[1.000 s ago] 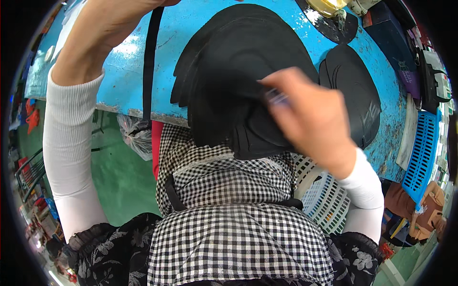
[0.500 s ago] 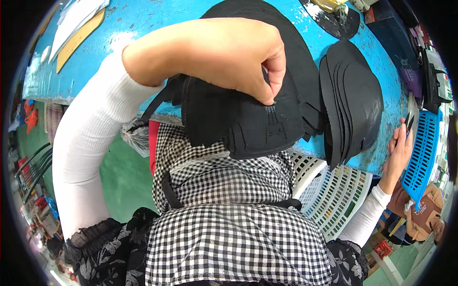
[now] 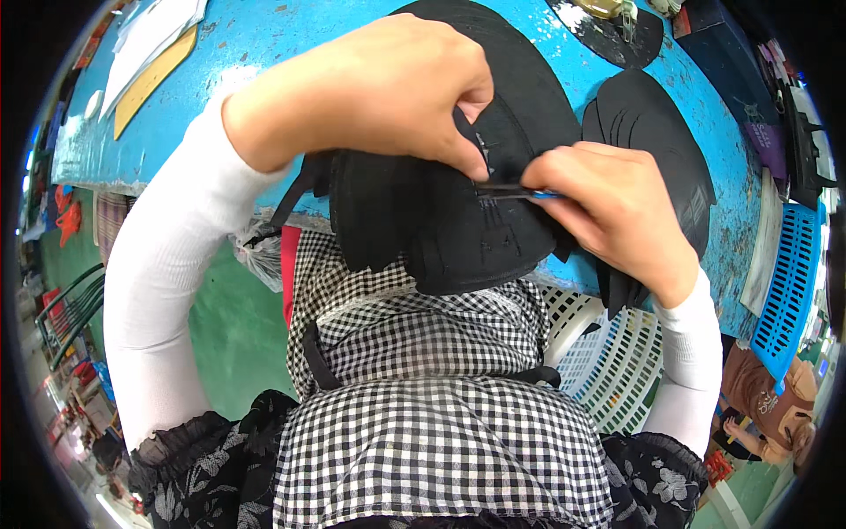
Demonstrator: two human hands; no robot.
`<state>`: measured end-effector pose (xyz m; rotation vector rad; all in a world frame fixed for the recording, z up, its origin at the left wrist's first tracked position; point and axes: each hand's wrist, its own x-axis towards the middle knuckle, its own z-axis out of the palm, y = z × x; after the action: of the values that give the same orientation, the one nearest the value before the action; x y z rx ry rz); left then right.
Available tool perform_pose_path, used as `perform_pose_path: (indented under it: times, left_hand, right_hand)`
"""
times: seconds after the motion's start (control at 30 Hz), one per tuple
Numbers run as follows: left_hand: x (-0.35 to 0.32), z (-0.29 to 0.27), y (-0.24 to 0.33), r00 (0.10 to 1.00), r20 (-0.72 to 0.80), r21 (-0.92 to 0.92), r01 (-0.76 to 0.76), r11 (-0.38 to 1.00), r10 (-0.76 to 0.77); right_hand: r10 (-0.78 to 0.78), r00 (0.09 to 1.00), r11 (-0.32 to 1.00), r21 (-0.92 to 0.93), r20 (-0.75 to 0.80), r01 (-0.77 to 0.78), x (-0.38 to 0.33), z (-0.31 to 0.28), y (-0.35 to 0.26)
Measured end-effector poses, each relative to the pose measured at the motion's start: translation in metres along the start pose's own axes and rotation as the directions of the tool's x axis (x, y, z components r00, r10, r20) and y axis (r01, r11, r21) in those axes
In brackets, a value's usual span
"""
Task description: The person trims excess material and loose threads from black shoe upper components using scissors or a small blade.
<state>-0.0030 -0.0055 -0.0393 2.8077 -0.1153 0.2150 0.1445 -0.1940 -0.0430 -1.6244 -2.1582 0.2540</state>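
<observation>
A black fabric piece [image 3: 388, 212] with stitched lines and loose thread ends lies at the table's front edge, partly over my lap. My left hand [image 3: 379, 97] reaches across it with thumb and fingers pinched at the stitched part. From the right, my right hand [image 3: 617, 207] grips a slim metal tool [image 3: 504, 189] with a bit of blue on it. Its tip is at the stitches beside my left thumb; whether it is snips or tweezers is unclear. Behind my right hand stands a stack of curved black pieces [image 3: 656, 141], partly covered by that hand.
The blue table [image 3: 264, 35] has worn paint. Papers [image 3: 154, 53] lie at far left. A dark box [image 3: 723, 70] and a blue basket [image 3: 784, 291] line the right side. White perforated baskets [image 3: 617, 361] stand below the edge. Another person [image 3: 771, 397] is at lower right.
My right hand has come in from the right table edge with the tool to the stitches. My left hand has shifted slightly left and up, still pinching.
</observation>
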Motion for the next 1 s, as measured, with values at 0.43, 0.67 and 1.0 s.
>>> perform_pose_path:
  times: [0.43, 0.67, 1.0]
  left_hand:
    - [0.001, -0.01, -0.008, 0.948, 0.29, -0.324, 0.227, 0.918, -0.132]
    - [-0.001, -0.01, -0.013, 0.949, 0.301, -0.384, 0.211, 0.899, -0.094]
    - [-0.007, -0.001, -0.019, 0.968, 0.242, -0.438, 0.165, 0.884, -0.061]
  right_hand:
    - [0.046, 0.998, 0.997, -0.064, 0.029, -0.045, 0.013, -0.001, 0.004]
    - [0.176, 0.982, 0.984, -0.013, 0.066, -0.176, 0.02, -0.01, 0.01]
    - [0.217, 0.976, 0.976, 0.027, 0.013, -0.217, 0.024, 0.001, 0.016]
